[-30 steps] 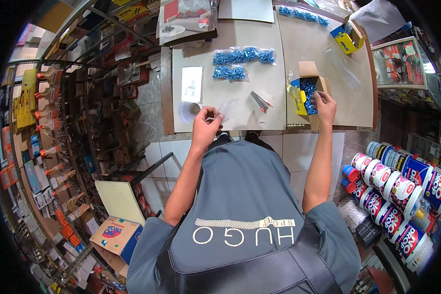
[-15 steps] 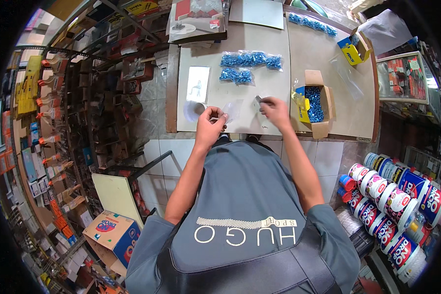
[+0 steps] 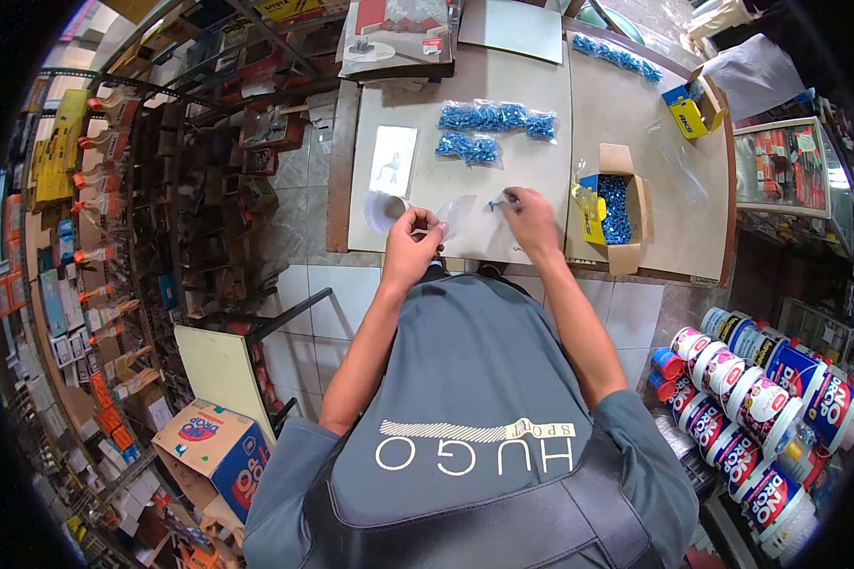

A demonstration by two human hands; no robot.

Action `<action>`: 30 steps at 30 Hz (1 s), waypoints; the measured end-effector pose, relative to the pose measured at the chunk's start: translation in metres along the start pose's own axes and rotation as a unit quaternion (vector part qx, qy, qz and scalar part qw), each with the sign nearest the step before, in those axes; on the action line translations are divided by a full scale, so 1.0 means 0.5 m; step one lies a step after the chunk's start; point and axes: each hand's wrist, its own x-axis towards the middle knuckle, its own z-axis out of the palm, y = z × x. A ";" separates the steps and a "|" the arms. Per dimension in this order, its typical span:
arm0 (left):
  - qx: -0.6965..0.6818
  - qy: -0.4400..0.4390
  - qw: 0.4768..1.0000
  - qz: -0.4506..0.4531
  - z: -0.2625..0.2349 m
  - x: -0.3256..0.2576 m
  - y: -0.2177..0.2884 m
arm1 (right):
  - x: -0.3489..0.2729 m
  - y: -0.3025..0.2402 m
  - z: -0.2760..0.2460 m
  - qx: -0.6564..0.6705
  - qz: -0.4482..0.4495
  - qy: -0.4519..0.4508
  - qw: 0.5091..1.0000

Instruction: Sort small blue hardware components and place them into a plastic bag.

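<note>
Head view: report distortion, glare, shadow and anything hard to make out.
Head view: the left shelving bows with the fisheye lens, its recesses dark; head view again: the white rectangle is bright, its detail partly washed out; also in the head view, the clear bag at the left hand nearly merges with the pale table.

I see bright blue through clear packets (image 3: pixel 484 116), yellow and blue on the nearer box (image 3: pixel 591 226), a cream striped bar (image 3: pixel 451 430) across the grey shirt (image 3: pixel 484 356).
</note>
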 end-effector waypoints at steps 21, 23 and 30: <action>0.000 -0.009 1.000 -0.001 0.015 -0.008 -0.004 | -0.026 0.193 -0.268 -0.151 0.137 0.124 0.971; 0.000 -0.007 1.000 -0.001 0.016 -0.009 -0.004 | -0.032 0.192 -0.273 -0.134 0.146 0.126 0.972; 0.005 -0.007 1.000 0.005 0.015 -0.009 -0.003 | -0.041 0.185 -0.270 -0.001 0.145 0.235 0.961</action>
